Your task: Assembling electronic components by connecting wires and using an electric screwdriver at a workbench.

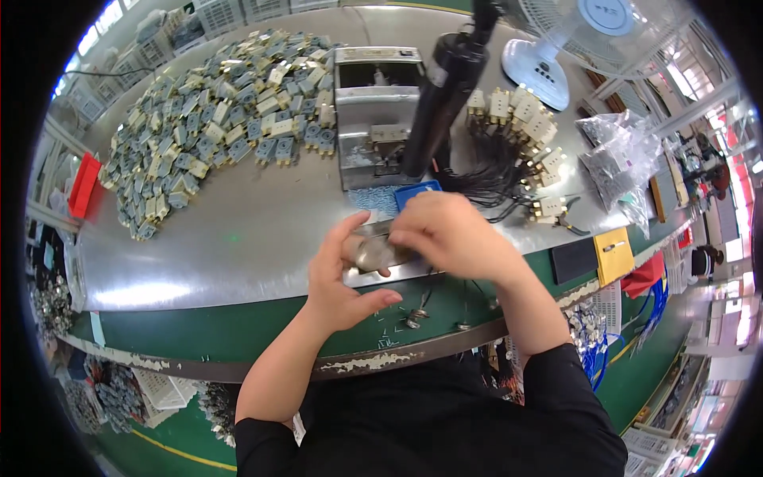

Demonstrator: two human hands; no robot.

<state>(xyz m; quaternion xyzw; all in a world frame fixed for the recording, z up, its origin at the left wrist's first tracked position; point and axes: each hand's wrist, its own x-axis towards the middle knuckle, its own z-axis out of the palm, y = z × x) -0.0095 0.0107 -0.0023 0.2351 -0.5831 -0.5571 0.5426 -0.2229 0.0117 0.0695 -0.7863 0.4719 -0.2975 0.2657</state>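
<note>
At the table's front edge, my left hand (330, 274) has its thumb and fingers spread apart. They curve beside a round, shiny metal piece (372, 253), which is smeared by motion; no firm grip on it shows. Just to the right, my right hand (449, 234) is closed, thumb and fingers pinched together above a metal part; what they hold is hidden. A blue tray (415, 191) lies right behind that hand. Small metal pieces with dark leads (415, 318) rest on the green strip in front of my hands.
A metal machine (377, 111) and a black cylinder (445, 103) stand behind my hands. Grey-and-cream blocks (230, 115) are heaped at left, near a red bin (84, 185). Wired cream blocks (524, 115), a fan (536, 71), plastic bags (624, 151) and a yellow notebook (614, 257) occupy the right.
</note>
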